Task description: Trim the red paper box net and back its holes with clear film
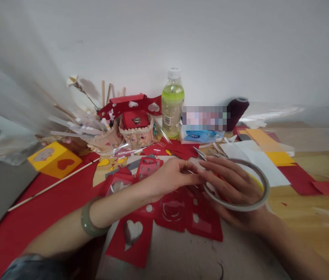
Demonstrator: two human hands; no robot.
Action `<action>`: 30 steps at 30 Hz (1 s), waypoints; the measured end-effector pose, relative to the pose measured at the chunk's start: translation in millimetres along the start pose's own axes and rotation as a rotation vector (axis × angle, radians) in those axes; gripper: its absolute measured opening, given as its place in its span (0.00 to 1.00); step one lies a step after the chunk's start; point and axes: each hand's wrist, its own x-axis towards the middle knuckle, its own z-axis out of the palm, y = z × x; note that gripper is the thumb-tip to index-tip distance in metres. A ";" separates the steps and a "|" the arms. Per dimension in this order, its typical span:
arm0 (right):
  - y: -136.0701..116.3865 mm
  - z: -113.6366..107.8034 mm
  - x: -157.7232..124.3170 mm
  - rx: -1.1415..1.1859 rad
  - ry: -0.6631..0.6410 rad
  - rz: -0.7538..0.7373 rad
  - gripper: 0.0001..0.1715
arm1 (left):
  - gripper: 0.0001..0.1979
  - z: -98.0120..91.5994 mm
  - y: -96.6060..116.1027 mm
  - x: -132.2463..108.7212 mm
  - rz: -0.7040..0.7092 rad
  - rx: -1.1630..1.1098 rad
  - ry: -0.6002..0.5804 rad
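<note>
Just above the red cut-paper panels, my left hand [174, 175] is closed in a pinch, its fingertips meeting those of my right hand [236, 186]. What the left fingers pinch is too small to make out. A roll of tape [266, 188] with a pale rim and yellow inner side hangs around my right hand, whose fingers bend toward the left ones. Below lie connected red paper panels [170, 212] with cut-out holes and clear film. The nearest panel [117, 245] has a heart-shaped opening. Scissors [199, 152] show partly behind the hands.
A yellow paper box [55, 159] and a thin wooden stick [53, 184] lie left on red paper. Behind stand a decorated box [138, 134], a green drink bottle [173, 103], a tissue pack [201, 134] and a dark thread cone [237, 112]. White paper [254, 161] lies right.
</note>
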 end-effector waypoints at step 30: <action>-7.4 5.5 -4.2 0.425 -0.102 0.286 0.30 | 0.13 -4.6 7.0 -8.6 0.208 0.647 -0.177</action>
